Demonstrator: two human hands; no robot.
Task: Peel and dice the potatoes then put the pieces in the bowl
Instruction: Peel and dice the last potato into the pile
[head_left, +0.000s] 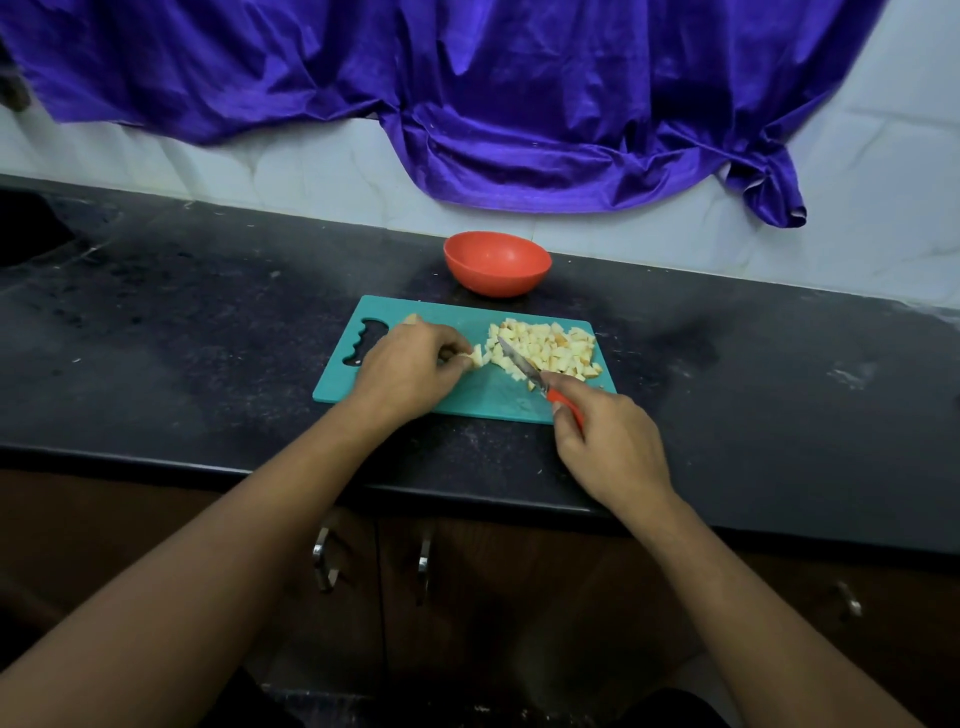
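Right hand fingers curled round knife — left hand fingers pinch potato piece on board

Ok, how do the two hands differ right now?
The left hand pinches a small potato piece beside the diced pile; the right hand grips the red-handled knife. The left hand lies over the cutting board; the right hand sits at its near right corner. Both have curled fingers.
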